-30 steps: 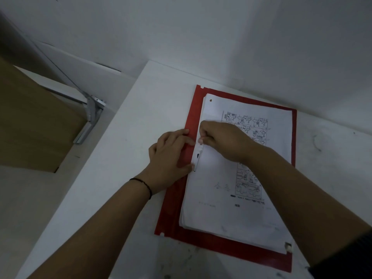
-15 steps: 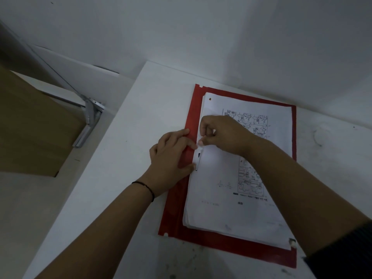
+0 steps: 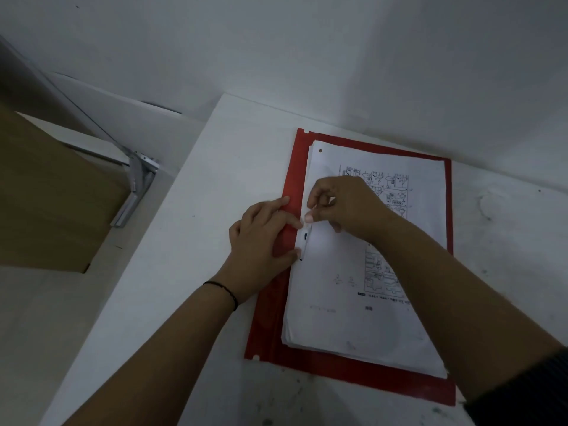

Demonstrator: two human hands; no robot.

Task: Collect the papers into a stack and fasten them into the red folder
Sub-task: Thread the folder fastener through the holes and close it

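Observation:
A red folder (image 3: 270, 327) lies open and flat on the white table. A stack of white papers (image 3: 344, 302) with printed cartoon panels rests on it, punched holes along the left margin. My left hand (image 3: 264, 244) lies flat on the folder's left strip, fingers straight, thumb against the papers' edge. My right hand (image 3: 341, 204) hovers over the stack's left margin and pinches a small white fastener strip (image 3: 305, 233) that stands up through the papers.
The white table (image 3: 190, 272) ends in an edge on the left, with a lower surface beyond it. A brown cardboard box (image 3: 46, 210) and a metal bracket (image 3: 135, 186) sit there. White walls close in behind and to the right.
My right hand has shifted slightly up along the margin, drawing the fastener strip upward. My left hand has stayed pressed on the folder.

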